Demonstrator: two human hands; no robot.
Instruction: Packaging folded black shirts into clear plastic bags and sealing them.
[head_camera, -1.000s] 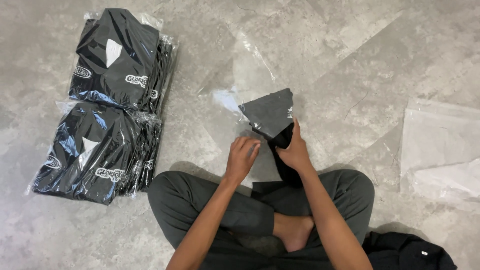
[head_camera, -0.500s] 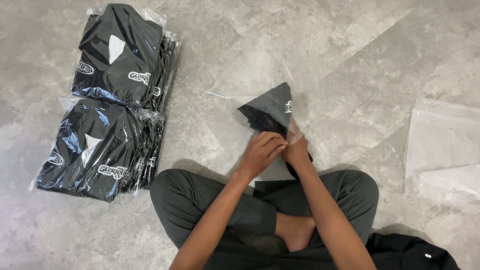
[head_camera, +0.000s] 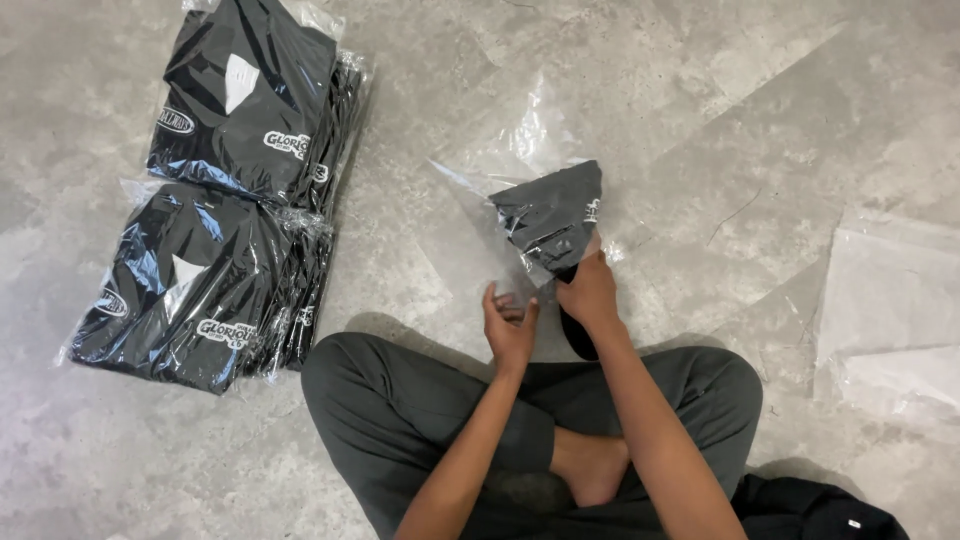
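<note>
Folded dark garment (head_camera: 553, 222) sat half inside clear bag (head_camera: 520, 180) on floor, soft, light; film looked slippery. Right hand (head_camera: 590, 290) gripped garment's near end; left hand (head_camera: 510, 325) loosely curled, holding nothing visible. Best hold: near folded edge

Seated cross-legged, both forearms reaching forward from the lower edge of the view, nearly parallel and close together. Left hand (head_camera: 510, 325) raised with palm turned inward, fingers loosely curled and half open, gripping nothing. Right hand (head_camera: 588, 290) just beside it and slightly farther forward, back of the hand up, fingers pinched shut at the tips. One bare foot (head_camera: 592, 465) tucked between the forearms.
</note>
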